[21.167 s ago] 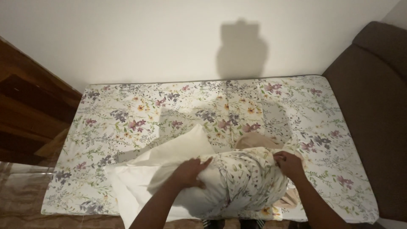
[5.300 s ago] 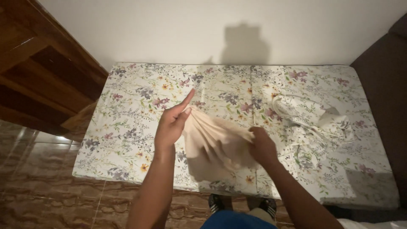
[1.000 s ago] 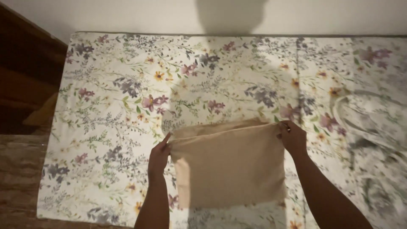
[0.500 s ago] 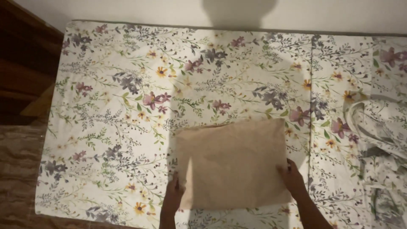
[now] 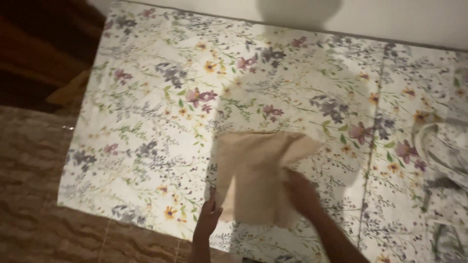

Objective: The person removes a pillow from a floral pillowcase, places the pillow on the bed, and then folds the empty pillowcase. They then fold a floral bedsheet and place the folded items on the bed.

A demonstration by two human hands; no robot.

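A beige cloth [image 5: 256,173] lies on a mattress covered with a flowered sheet [image 5: 161,126], near its front edge. My left hand [image 5: 208,214] pinches the cloth's lower left corner. My right hand [image 5: 301,192] grips the cloth's right side, and that side is lifted and bunched so the top right corner sticks out in a point. Both forearms come up from the bottom of the view.
A crumpled flowered pillowcase or cover [image 5: 446,160] lies at the right on the mattress. A brown patterned floor [image 5: 34,195] runs along the left and front. Dark wooden furniture [image 5: 39,53] stands at the upper left. A pale wall [image 5: 390,19] runs behind.
Half a second ago the cloth lay flat as a square with my hands at its near corners. Now my right hand has gathered the right side inward and the view has shifted.
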